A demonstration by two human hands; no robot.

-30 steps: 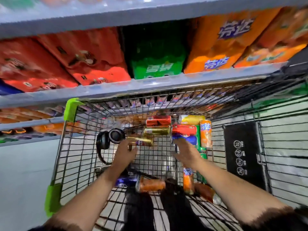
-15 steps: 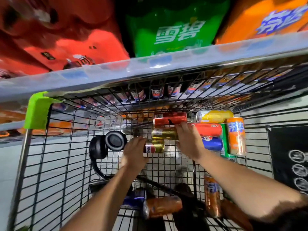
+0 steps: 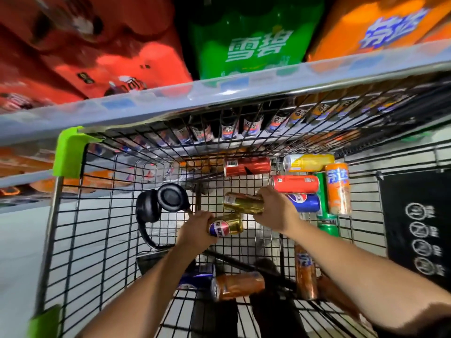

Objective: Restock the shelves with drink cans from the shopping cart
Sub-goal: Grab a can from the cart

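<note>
Down at the centre of the frame, inside the wire shopping cart [image 3: 73,240], both hands have a gold can each. The left hand [image 3: 195,230] curls round the near gold can [image 3: 228,225], whose blue-and-red logo end shows beside the fingers; the right hand [image 3: 273,211] wraps the right end of the far gold can [image 3: 242,203], which lies just above it in the picture. Both cans lie with their long axes roughly left to right across the frame, so each hand grips from the side and a lift would, I judge, need a wrist turn to stand them upright for the shelf edge [image 3: 219,93] along the upper part of the frame. More cans remain: a red can [image 3: 247,166] above the right hand, others clustered at right, and an orange can [image 3: 238,286] near the bottom centre. Black headphones [image 3: 161,203] sit left of the left hand. Against half a second ago, the right hand has come down off the red cans and closed on the far gold can, while the left hand's grip has tightened on its can.
</note>
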